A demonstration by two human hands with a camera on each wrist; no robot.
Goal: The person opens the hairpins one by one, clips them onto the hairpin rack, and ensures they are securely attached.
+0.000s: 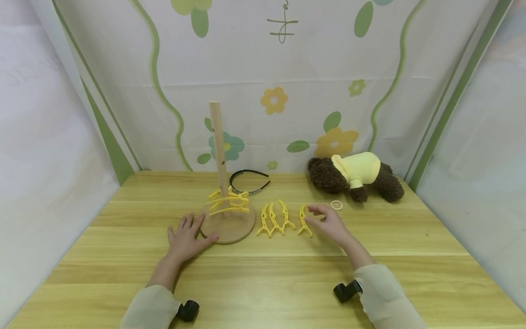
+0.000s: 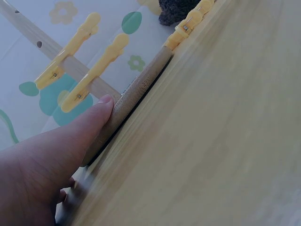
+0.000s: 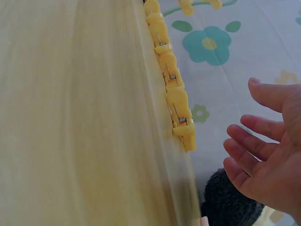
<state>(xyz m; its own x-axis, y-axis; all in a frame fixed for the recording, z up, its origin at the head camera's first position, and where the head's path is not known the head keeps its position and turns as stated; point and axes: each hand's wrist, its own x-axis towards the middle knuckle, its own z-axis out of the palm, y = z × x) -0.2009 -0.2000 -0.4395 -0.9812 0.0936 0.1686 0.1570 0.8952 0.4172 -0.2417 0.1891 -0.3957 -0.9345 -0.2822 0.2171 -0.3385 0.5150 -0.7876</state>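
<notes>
In the head view, my left hand lies at the left edge of a wooden stand's round base, fingers spread. The thumb rests on the base's rim in the left wrist view. From the base rises a wooden post with holes, and several yellow hair clips sit around its lower part. My right hand hovers beside a single yellow hair clip, fingers apart and nothing between them. That clip shows its spring in the right wrist view.
Three more yellow hair clips lie between the stand and the single clip. A black headband lies behind the stand. At the back right are a plush toy in a yellow shirt and a small pale ring. Printed fabric walls enclose the table.
</notes>
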